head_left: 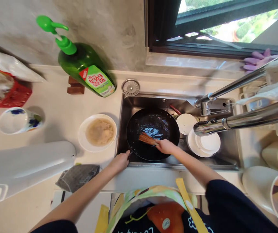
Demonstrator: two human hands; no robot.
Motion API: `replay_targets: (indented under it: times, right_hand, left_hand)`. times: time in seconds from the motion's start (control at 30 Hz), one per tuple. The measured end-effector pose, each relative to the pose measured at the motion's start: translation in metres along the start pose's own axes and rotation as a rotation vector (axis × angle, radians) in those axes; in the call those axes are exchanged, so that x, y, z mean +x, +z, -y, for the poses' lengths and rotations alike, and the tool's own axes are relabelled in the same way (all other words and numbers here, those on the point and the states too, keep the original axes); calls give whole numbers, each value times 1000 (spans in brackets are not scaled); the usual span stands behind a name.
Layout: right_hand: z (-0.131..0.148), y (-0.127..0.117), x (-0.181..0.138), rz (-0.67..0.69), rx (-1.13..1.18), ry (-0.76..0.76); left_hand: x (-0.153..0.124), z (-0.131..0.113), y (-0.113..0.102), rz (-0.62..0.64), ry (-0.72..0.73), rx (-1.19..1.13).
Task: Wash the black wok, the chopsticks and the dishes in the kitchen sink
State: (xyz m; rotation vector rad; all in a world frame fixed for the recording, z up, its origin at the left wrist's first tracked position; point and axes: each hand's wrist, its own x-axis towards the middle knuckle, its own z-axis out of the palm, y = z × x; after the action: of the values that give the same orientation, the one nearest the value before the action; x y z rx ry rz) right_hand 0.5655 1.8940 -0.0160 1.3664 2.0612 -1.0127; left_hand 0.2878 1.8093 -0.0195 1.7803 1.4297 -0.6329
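A black wok (158,126) sits tilted in the stainless steel sink (121,129), its wet inside glistening. My right hand (165,146) grips a reddish-brown bristle scrubbing brush (146,139), pressing it against the inside of the wok. My left hand (120,161) is at the sink's near edge, closed around the wok's dark handle (129,154), most of which it hides. White plates (203,144) are stacked to the right of the wok, close to a white bowl (186,123).
A chrome faucet (240,119) reaches over the sink's right side. On the counter, left of the sink, are a plate of beige food residue (83,136), a green dish soap bottle (85,69), a patterned cup (19,120), a red basket (12,97) and a grey cloth (78,176).
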Motion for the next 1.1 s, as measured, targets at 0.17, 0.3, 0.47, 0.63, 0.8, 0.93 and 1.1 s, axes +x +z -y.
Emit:
replay_targets:
  times: [0.17,0.3,0.47,0.63,0.8,0.93,1.1]
  right_hand:
    - [-16,-21,6,-170,-83,334]
    - [25,-14,14,-151,16,62]
    - [-5,-20,-9,99,-5,93]
    - [3,-13,-4,-140,-5,191]
    - [-13,-1,-23,72,-42,114]
    - [-20,-7,-24,-106,-130,329]
    - [-21,2,-40,78,49,-4]
  left_hand:
    - [1,-1,1,-19,3,-18]
    - [1,-1,1,-15,-5,19]
    - [-1,0,1,-28,-3,38]
    - [-4,-5,0,-39,-45,67]
    - [-9,-9,-1,-65,-49,92]
    - [-7,-14,-1,-111,-55,135]
    - [-5,-14,-1,-107,-61,135]
